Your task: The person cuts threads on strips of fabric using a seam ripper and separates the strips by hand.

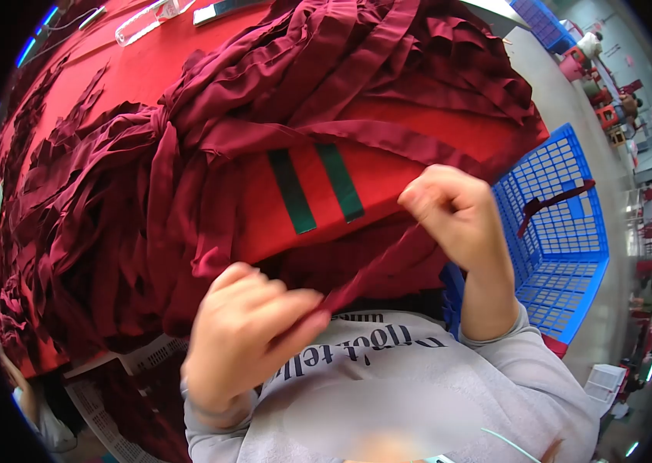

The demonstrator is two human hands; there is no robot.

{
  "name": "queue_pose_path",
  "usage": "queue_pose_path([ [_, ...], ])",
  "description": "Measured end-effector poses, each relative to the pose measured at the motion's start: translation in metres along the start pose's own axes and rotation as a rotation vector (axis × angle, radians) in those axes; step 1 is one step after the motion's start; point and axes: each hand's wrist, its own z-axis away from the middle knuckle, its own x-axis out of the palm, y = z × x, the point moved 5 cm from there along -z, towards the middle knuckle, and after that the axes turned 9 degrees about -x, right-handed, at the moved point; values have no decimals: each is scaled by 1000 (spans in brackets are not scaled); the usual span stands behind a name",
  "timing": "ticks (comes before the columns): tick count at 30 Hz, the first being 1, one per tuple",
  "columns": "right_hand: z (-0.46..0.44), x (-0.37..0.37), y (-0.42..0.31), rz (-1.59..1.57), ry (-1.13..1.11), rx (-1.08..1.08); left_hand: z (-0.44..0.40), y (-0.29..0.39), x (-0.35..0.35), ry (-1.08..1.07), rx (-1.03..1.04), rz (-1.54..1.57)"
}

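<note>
A narrow maroon fabric strip (376, 270) runs slantwise between my two hands, in front of my grey top. Its lower end is in my left hand (253, 328), whose fingers are curled and slightly blurred. My right hand (449, 204) pinches the upper end near the edge of the red-covered table (380, 185). Beyond both hands lies a large heap of maroon strips (264, 85), with long loose folds hanging over the table edge at the left. Two dark green tape strips (340, 183) lie on the red cover between the heap and the edge.
A blue plastic basket (565, 266) stands right of the table, with a maroon scrap (554, 202) over its side. A clear bottle (141, 27) lies at the far edge. Another person's arm (25, 393) shows at lower left; people sit at far right.
</note>
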Motion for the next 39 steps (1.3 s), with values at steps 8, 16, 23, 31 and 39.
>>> queue_pose_path([
  [8, 37, -108, 84, 648, 450, 356, 71, -38, -116, 828, -519, -627],
  [16, 79, -125, 175, -137, 138, 544, -34, -12, -36, 551, -124, -513],
  [23, 66, -108, 94, -742, -327, 224, -93, -51, 10, 319, -177, -678],
  [31, -63, -162, 41, -1747, -107, -367, -82, -52, 3, 594, -161, -523],
  [39, -105, -136, 129, -933, 545, 114, -70, -51, -15, 603, -40, -482],
])
